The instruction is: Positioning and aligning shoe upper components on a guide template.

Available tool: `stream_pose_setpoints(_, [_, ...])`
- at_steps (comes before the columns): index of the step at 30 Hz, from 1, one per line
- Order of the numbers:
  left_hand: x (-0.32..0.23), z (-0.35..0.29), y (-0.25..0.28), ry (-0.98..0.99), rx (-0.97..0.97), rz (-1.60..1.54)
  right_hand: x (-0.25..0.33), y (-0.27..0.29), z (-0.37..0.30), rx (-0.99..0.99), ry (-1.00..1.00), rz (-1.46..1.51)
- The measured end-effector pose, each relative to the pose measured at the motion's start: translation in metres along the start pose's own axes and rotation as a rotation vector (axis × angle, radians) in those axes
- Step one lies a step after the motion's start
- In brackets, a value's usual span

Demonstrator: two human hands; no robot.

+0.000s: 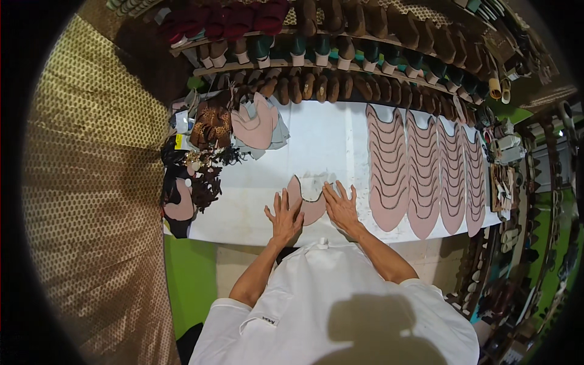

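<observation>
A pink U-shaped shoe upper piece (314,212) lies flat on the white-covered table, its dark-edged curve facing away from me. My left hand (285,216) rests on its left side with fingers spread. On its right side lies my right hand (340,207), fingers stretched out and slightly apart. The piece's right arm is mostly hidden under that hand. Just beyond the curve, the table cover carries a grey smudged patch (316,184). To the right, several similar pink pieces (388,210) overlap in long columns, each showing a dark curved edge.
Loose pink pieces (258,125) lie on grey sheets at the back left. Beside them are leopard-print material (211,125) and dark brown scraps (208,188). Shelves of shoes and shoe lasts (322,52) run along the back. A patterned gold curtain (103,182) hangs at left.
</observation>
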State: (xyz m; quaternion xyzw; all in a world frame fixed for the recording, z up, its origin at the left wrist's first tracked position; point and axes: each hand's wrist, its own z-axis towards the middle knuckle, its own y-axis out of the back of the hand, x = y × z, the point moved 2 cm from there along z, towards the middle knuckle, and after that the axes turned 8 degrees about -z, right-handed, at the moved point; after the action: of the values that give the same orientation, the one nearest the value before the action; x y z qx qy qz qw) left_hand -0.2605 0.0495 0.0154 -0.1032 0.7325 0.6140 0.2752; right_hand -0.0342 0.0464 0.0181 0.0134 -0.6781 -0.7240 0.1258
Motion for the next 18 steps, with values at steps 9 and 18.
stream_pose_setpoints(9, [0.009,0.011,0.009,-0.109,0.097,0.031,0.027,-0.006,-0.007,0.077,0.008,-0.016])
stream_pose_setpoints(18, [0.024,0.02,0.018,-0.133,0.075,-0.082,0.065,0.001,-0.001,-0.058,-0.079,0.144])
